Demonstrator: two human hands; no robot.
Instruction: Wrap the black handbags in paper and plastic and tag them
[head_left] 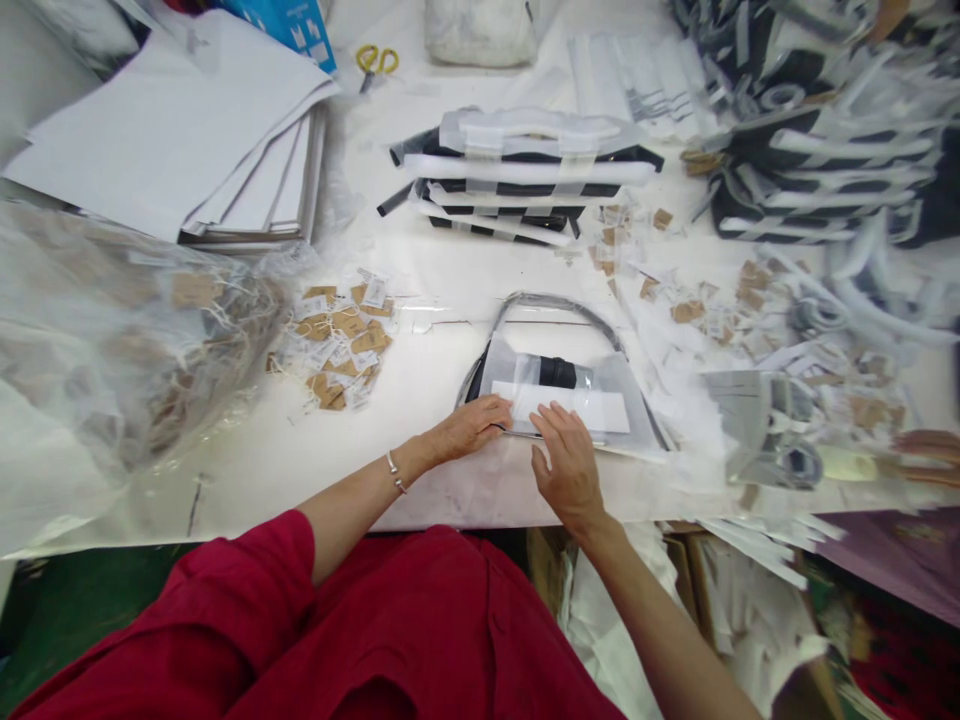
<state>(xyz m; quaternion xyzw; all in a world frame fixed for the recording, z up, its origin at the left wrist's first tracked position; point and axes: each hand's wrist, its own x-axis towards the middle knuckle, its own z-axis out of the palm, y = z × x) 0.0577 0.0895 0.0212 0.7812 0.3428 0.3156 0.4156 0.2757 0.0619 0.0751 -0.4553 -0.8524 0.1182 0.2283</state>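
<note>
A black handbag (480,372) lies on the table in front of me, its front covered by white wrapping sheet, with a white paper strip (600,412) across its lower part. Its wrapped strap (559,301) arches away from me. My left hand (474,425), with a silver bracelet at the wrist, is closed on the bag's lower left edge; its fingertips meet the strip's left end. Fingers stretched and apart, my right hand (568,460) rests its tips on the strip near the bag's lower edge.
Cardboard tags (349,325) lie in a heap to the left, beside a large clear plastic bag (135,330). White sheets (180,110) are stacked behind. Wrapped black bags (517,185) lie ahead, more wrapped bags (825,180) at right. Yellow-handled scissors (375,60) are at the back.
</note>
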